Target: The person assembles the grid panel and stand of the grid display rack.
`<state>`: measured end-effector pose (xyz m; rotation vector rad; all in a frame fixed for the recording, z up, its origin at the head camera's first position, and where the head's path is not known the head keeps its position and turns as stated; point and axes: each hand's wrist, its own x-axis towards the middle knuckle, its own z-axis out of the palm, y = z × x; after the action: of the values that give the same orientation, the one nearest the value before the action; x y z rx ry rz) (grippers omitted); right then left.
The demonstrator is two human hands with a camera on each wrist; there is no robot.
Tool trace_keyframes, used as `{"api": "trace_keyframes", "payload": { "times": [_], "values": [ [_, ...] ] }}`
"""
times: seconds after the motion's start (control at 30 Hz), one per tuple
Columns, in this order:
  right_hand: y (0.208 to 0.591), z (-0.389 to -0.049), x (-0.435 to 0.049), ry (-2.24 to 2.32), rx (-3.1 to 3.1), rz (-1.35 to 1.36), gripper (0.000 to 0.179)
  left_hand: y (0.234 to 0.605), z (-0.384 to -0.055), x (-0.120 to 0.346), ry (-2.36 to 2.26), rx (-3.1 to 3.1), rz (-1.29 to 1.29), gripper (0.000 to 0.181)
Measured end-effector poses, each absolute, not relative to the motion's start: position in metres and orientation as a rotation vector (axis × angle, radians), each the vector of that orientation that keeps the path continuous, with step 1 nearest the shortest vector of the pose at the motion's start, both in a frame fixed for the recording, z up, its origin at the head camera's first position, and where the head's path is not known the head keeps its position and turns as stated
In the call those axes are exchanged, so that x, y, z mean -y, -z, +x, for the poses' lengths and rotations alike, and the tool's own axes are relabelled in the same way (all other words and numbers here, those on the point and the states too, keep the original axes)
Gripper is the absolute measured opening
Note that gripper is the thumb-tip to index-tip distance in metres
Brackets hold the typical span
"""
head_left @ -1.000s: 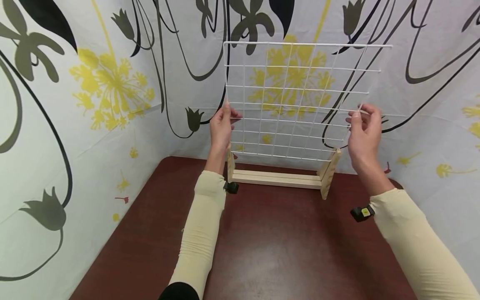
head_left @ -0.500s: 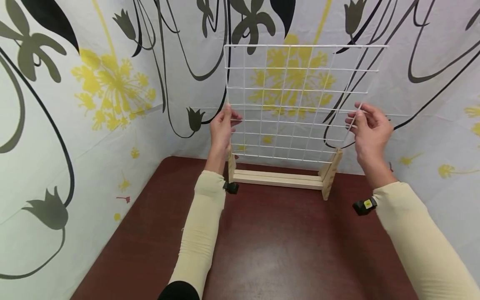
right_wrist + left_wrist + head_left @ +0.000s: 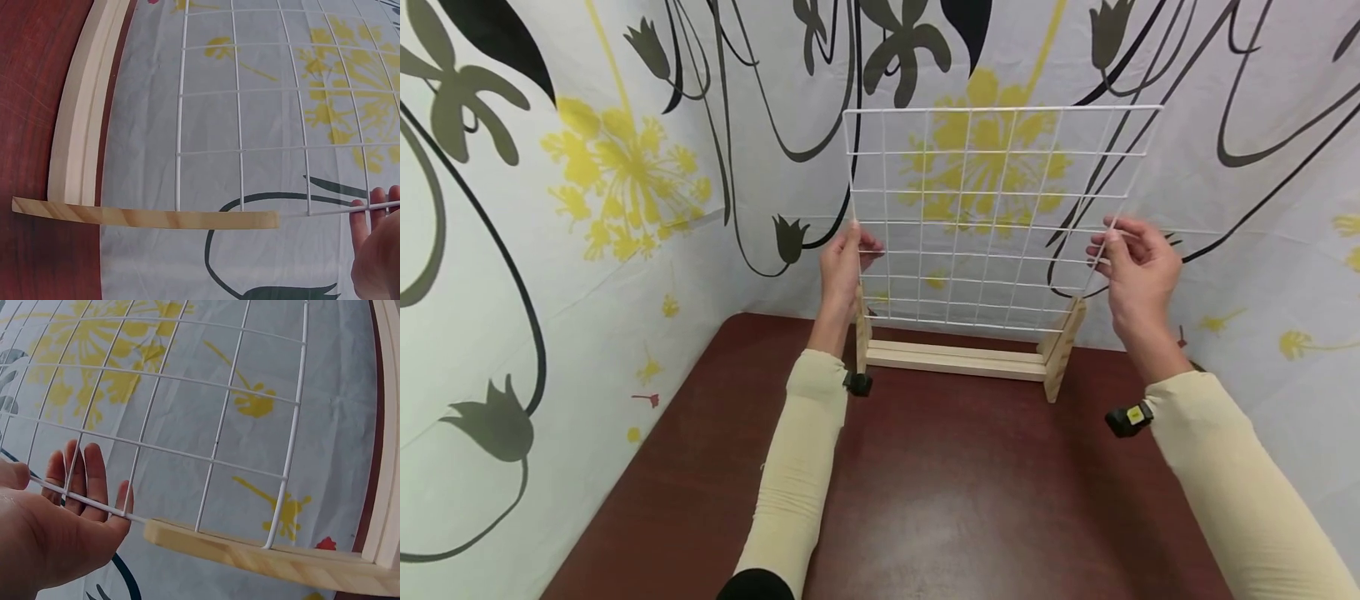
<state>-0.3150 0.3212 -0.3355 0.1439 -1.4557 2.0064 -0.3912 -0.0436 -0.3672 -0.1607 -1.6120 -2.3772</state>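
A white wire grid panel (image 3: 1000, 107) stands nearly upright, its lower part between the two end pieces of a pale wooden stand (image 3: 955, 360). My left hand (image 3: 841, 265) pinches the panel's left side wire, thumb in front and fingers behind the mesh. On the opposite side wire, my right hand (image 3: 1138, 271) has a similar thumb-and-finger grip. In the left wrist view, the panel's bottom corner meets the inner side of the wooden end piece (image 3: 269, 556). The right wrist view has the other end piece (image 3: 150, 217) overlapping the panel's lower corner; the bottom wire hangs apart from the crossbar.
The stand rests near the back edge of a dark red-brown table (image 3: 955, 483). Close behind it hangs a white cloth (image 3: 760, 150) with flower prints, which also runs along the left and right sides.
The panel has come down a little, its top edge lower and its bottom wire nearer the crossbar. Both hands sank with it; the right hand shifted outward along its side.
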Motion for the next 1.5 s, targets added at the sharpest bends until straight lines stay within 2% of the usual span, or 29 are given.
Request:
{"api": "trace_keyframes", "payload": {
  "times": [0.4,0.53,1.2,1.5],
  "values": [
    [0.358,-0.315,-0.329,-1.978,1.546,0.113,0.018,0.390,-0.396,0.056,1.915,1.925,-0.252,0.049],
    [0.365,-0.314,-0.329,-1.988,1.546,0.097,0.014,0.400,-0.398,0.059,1.862,1.967,-0.275,0.047],
    [0.382,-0.317,-0.323,-1.866,1.609,0.049,0.009,0.422,-0.401,0.067,2.076,1.864,-0.277,0.037],
    [0.389,-0.313,-0.319,-1.782,1.675,-0.007,0.007,0.428,-0.401,0.066,2.136,1.791,-0.306,0.023]
  ]
}}
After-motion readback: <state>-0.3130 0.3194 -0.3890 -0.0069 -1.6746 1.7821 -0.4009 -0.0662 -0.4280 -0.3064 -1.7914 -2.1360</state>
